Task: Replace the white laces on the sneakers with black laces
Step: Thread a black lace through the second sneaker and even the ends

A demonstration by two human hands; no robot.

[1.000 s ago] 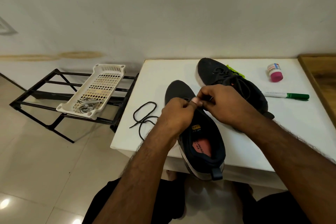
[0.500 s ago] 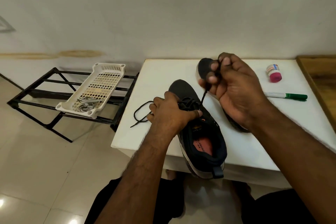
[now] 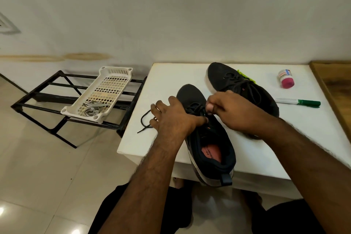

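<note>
A black sneaker with a red insole lies on the white table, heel over the near edge. My left hand rests on its left side, thumb pressing near the eyelets. My right hand pinches the black lace above the eyelets. The lace's free end loops on the table to the left. A second black sneaker, laced in black, lies behind. The white laces sit in a white basket.
The basket rests on a black metal rack left of the table. A green marker and a small pink-capped bottle lie at the table's right. A green object peeks from behind the far sneaker. A wooden surface borders the right.
My right hand, raised half a second ago pulling the lace up, has come back down to the eyelets. My left hand has stayed on the sneaker's side.
</note>
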